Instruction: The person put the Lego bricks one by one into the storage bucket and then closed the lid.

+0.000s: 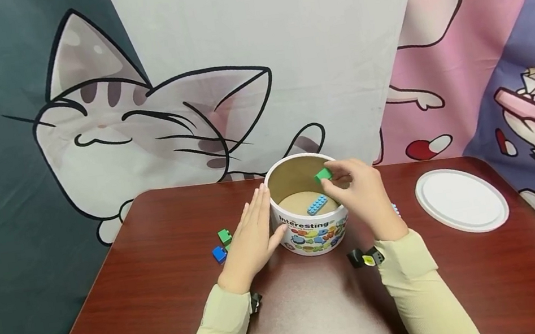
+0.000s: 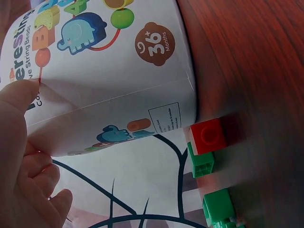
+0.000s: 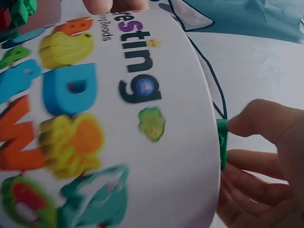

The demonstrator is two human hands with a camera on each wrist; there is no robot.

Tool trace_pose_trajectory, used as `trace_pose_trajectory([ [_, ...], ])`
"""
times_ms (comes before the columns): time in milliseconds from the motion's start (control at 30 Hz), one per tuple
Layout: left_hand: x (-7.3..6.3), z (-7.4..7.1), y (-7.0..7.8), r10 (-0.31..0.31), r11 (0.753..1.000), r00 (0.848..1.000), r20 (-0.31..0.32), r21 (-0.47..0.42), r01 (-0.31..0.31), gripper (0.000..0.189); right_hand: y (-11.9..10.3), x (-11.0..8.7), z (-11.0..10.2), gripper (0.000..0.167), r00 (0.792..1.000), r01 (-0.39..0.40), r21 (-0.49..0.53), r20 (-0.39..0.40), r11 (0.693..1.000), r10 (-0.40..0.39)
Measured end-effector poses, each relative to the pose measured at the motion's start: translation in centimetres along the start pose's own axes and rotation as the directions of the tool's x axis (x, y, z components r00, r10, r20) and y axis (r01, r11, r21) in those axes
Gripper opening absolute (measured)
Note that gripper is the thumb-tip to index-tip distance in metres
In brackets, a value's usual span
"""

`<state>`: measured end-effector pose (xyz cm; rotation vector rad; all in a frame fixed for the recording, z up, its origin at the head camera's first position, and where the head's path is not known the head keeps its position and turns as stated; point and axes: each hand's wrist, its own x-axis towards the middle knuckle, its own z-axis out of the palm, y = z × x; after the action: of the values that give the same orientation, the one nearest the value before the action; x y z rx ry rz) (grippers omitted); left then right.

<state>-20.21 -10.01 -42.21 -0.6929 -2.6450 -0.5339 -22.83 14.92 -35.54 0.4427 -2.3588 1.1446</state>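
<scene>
A round white tub point(image 1: 314, 234) with "Interesting" and colourful pictures on its side stands uncovered on the table. Inside, on its floor, lies a light-blue toy brick point(image 1: 317, 204). My right hand point(image 1: 360, 188) is at the tub's right rim, pinching a green toy brick point(image 1: 323, 175) between thumb and fingers over the opening. The same green brick point(image 3: 222, 145) shows past the rim in the right wrist view. Against the tub's left side rests my left hand point(image 1: 252, 240), its fingers straight along the wall and the thumb at the front.
Left of the tub lie a green brick point(image 1: 225, 236) and a blue brick point(image 1: 219, 254); the left wrist view also shows a red brick point(image 2: 208, 136). A white round lid point(image 1: 462, 200) lies at the right. Behind the table point(image 1: 162, 296) hangs a cartoon cloth point(image 1: 324, 56).
</scene>
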Motion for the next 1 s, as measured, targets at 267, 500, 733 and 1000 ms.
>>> trace_pose_trajectory([
  [267, 0.1, -0.1, -0.1, -0.009, 1.0, 1.0, 0.013, -0.011, 0.009, 0.084, -0.5, 3.3, 1.5, 0.025, 0.949, 0.001, -0.137, 0.313, 0.991, 0.043],
  [500, 0.0, -0.3, -0.1, -0.003, 1.0, 1.0, 0.01, -0.013, 0.003, 0.083, -0.6, 3.8, 1.9, 0.027, 0.966, -0.06, -0.15, 0.24, 0.987, 0.095],
  [733, 0.1, -0.3, -0.2, -0.009, 1.0, 1.0, 0.014, -0.007, 0.009, 0.084, 0.3, 2.5, 0.4, 0.016, 1.0, 0.025, -0.082, 0.005, 0.996, -0.024],
  [1000, 0.1, -0.3, -0.2, -0.002, 1.0, 1.0, 0.003, -0.018, 0.002, 0.083, 3.1, 0.4, -2.5, 0.013, 0.999, -0.001, -0.129, -0.052, 0.992, -0.006],
])
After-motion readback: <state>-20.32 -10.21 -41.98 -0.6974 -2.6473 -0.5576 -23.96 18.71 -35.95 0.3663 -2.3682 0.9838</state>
